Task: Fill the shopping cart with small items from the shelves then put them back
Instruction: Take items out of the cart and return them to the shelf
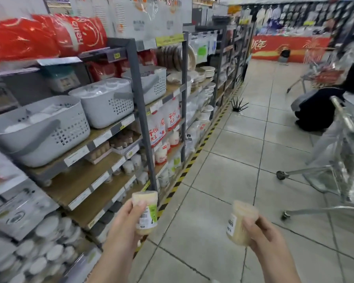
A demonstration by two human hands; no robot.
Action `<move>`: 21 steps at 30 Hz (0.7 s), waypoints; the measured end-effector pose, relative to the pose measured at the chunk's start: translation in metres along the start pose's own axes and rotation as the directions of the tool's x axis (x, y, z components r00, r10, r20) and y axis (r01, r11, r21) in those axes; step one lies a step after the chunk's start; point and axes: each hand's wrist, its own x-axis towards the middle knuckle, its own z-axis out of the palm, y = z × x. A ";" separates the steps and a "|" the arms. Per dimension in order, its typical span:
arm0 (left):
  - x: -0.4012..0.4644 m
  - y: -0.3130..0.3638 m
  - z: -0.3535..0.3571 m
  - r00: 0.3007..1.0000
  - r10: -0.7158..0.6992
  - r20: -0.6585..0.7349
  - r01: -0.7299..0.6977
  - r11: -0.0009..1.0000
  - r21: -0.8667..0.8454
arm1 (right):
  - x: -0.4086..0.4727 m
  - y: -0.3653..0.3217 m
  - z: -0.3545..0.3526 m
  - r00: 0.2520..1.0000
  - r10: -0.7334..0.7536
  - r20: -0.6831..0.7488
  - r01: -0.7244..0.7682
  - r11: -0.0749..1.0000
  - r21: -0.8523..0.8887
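Observation:
My left hand (124, 221) grips a small clear tub of pale toothpick-like sticks (145, 211) with a white and green label, held upright in front of the lower shelves. My right hand (262, 233) grips a second, similar tub (241, 221), tilted a little to the left, over the tiled floor. The metal shopping cart (347, 152) stands at the right edge of the view, well apart from both hands. The shelving unit (139, 94) runs along the left, its wooden shelves (86, 176) partly bare at about hand height.
Grey plastic baskets (102, 103) sit on the upper shelf, red packs (49, 37) above them, white bowls (49, 252) low at the left. A person in dark clothes (323, 107) crouches at the right beside another cart. Yellow-black tape (192, 160) marks the shelf's foot. Tiled aisle floor (233, 160) lies ahead.

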 end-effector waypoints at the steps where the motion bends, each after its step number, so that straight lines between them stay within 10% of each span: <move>1: 0.020 0.000 0.012 1.000 -0.004 -0.018 0.004 1.000 0.002 | 0.025 -0.004 -0.002 1.000 0.012 -0.002 -0.012 1.000 0.002; 21: 0.304 0.067 0.142 0.892 0.088 -0.442 -0.149 0.983 -0.105 | 0.423 -0.084 0.077 0.942 0.062 0.329 -0.045 0.997 -0.060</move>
